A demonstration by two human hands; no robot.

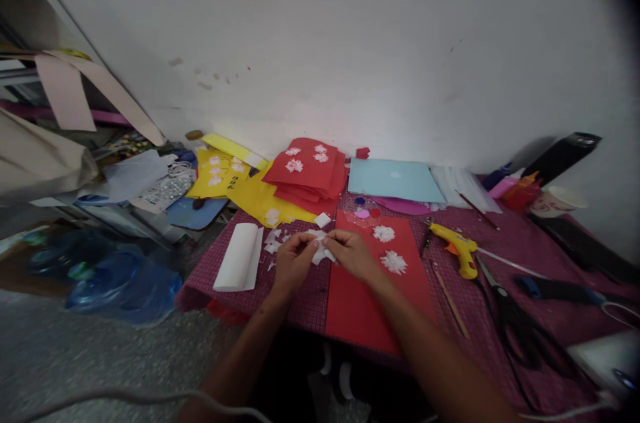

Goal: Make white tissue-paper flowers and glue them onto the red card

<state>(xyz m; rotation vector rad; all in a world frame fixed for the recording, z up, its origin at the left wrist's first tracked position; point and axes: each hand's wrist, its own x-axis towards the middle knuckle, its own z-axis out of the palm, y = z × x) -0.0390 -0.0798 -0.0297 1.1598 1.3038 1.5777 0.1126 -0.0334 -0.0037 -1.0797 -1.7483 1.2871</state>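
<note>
Between my fingertips is a small piece of white tissue paper [320,251], pinched from both sides. My left hand [296,259] is closed on its left edge, and my right hand [353,253] grips the right edge. Under my right hand lies a red paper sheet [370,309] bearing two white paper flowers, one [384,233] above the other [394,261]. Loose white paper scraps [273,243] are scattered left of my left hand. A roll of white paper [237,257] rests farther left. Just beyond my hands is a small white square [323,220].
Behind are stacked red sheets with flowers [300,166], yellow paper [255,199] and a light blue folder [395,179]. Paint dabs [364,213] sit above the red sheet. To the right lie a yellow glue gun [457,246], black-handled scissors [523,326] and a wooden stick [450,299].
</note>
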